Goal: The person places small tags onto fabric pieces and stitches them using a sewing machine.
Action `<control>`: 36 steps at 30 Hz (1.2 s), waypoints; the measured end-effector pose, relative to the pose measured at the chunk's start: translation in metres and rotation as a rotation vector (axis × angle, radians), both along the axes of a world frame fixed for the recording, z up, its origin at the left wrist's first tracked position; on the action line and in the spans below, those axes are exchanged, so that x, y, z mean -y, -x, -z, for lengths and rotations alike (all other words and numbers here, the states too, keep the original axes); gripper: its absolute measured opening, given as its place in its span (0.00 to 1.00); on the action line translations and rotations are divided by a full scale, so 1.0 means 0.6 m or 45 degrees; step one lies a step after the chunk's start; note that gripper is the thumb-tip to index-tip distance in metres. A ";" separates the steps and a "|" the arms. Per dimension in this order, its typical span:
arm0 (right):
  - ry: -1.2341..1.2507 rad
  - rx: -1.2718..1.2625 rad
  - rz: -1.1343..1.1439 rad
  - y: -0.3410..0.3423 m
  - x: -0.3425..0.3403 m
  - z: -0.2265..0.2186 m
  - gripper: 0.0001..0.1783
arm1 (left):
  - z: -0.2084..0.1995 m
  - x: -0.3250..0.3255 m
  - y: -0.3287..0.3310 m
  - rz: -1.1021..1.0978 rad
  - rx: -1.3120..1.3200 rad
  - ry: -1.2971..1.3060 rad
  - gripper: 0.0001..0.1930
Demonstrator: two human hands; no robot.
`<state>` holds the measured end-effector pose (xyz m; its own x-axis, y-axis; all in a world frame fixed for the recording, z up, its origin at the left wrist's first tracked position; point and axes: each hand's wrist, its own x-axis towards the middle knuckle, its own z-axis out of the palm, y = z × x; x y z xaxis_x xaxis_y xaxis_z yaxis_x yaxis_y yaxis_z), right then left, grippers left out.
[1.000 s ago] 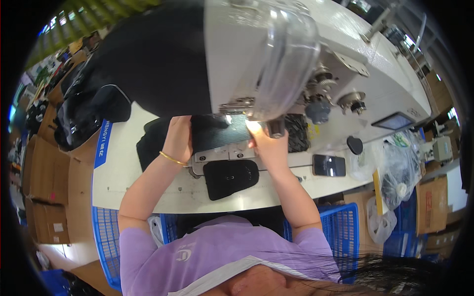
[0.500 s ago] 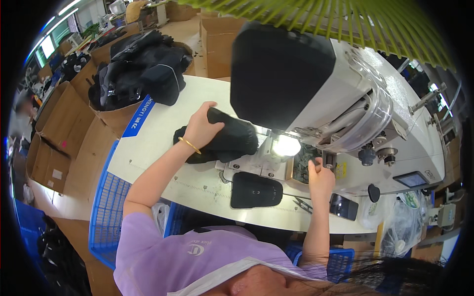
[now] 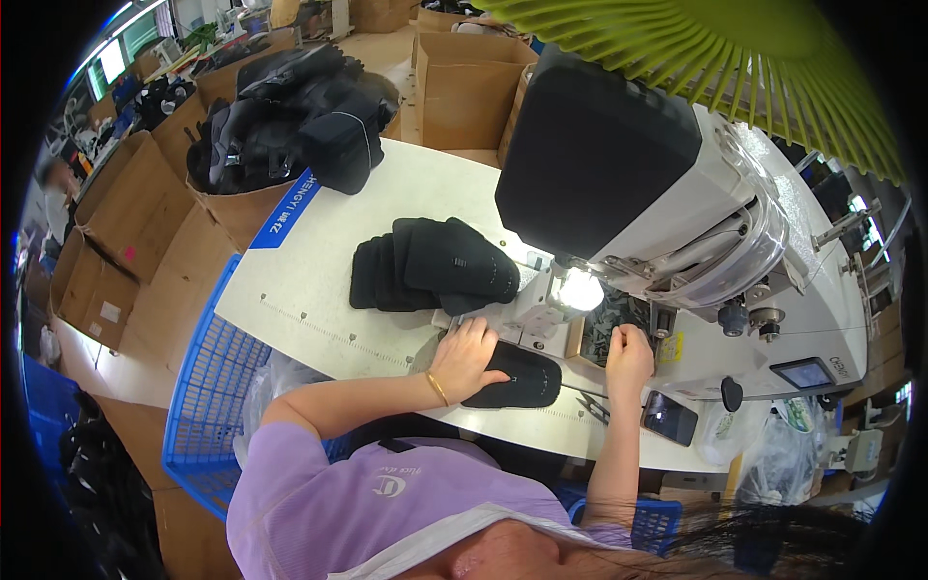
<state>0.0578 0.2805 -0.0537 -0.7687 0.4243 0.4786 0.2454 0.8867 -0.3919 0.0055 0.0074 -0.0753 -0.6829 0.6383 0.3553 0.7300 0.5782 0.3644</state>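
Observation:
My left hand (image 3: 466, 362) lies flat over the left end of a single black fabric piece (image 3: 528, 380) at the table's near edge, fingers stretched out and thumb apart on the cloth. My right hand (image 3: 629, 359) is closed in a pinch beside a small open box of grey bits (image 3: 607, 324); whatever it pinches is too small or hidden to make out. Left of the machine's lit needle area lies a fanned stack of black fabric pieces (image 3: 449, 261), untouched by either hand. A white sewing machine (image 3: 667, 188) with a dark front cover stands over the table.
Scissors (image 3: 593, 406) and a phone (image 3: 670, 418) lie near the right forearm. A blue basket (image 3: 208, 387) hangs below the left table edge. Cartons with black goods (image 3: 290, 116) stand at the back left. A green fan guard (image 3: 735, 48) overhangs the top right.
My left hand has let go of the black stack, which now lies flat, and has come nearer to the single piece. My right hand has drawn back slightly from the box of grey bits.

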 end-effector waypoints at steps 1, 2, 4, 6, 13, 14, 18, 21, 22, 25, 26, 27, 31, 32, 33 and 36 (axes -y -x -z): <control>-0.067 -0.072 -0.005 -0.001 -0.001 0.002 0.08 | -0.002 0.001 -0.001 0.020 -0.070 -0.029 0.28; -0.064 -0.070 0.001 -0.002 0.000 0.002 0.08 | -0.006 0.003 -0.001 0.025 -0.068 -0.026 0.28; -0.138 -0.154 -0.001 -0.003 0.005 -0.008 0.09 | -0.018 0.004 -0.007 0.088 -0.493 -0.129 0.27; -0.160 -0.186 0.021 -0.002 0.004 -0.007 0.08 | -0.005 0.004 -0.016 0.105 -0.279 -0.026 0.27; 1.187 -0.149 -0.420 -0.031 0.061 -0.015 0.07 | 0.000 0.005 0.023 0.182 0.578 -0.100 0.28; 1.376 -0.111 -0.572 -0.032 0.085 -0.015 0.07 | 0.010 0.010 0.034 0.208 0.670 -0.273 0.28; 1.791 0.312 -0.755 -0.043 0.151 0.010 0.08 | 0.056 0.017 0.055 0.089 1.158 -0.591 0.20; 1.874 0.336 -0.692 -0.033 0.149 0.059 0.08 | 0.039 0.009 0.036 0.018 1.484 -0.842 0.12; 1.882 0.334 -0.670 -0.034 0.147 0.064 0.08 | 0.034 0.006 0.031 0.044 1.458 -0.850 0.11; 1.901 0.346 -0.632 -0.032 0.152 0.068 0.07 | 0.047 0.008 0.020 0.040 1.348 -0.795 0.10; 1.905 0.346 -0.630 -0.031 0.153 0.064 0.07 | 0.053 0.011 0.019 0.012 1.259 -0.735 0.11; 1.852 0.442 -0.668 -0.031 0.153 0.057 0.06 | 0.057 0.012 0.017 0.013 1.264 -0.731 0.11; 1.752 0.544 -0.712 -0.030 0.156 0.047 0.05 | 0.065 0.011 0.014 -0.041 1.263 -0.685 0.13; 1.756 0.543 -0.709 -0.030 0.156 0.051 0.05 | 0.067 0.009 0.013 -0.044 1.234 -0.695 0.14; 1.800 0.451 -0.703 -0.032 0.156 0.053 0.06 | 0.069 0.011 0.014 -0.042 1.230 -0.698 0.14; 1.858 0.331 -0.691 -0.033 0.153 0.061 0.07 | 0.071 0.011 0.016 -0.012 1.171 -0.716 0.14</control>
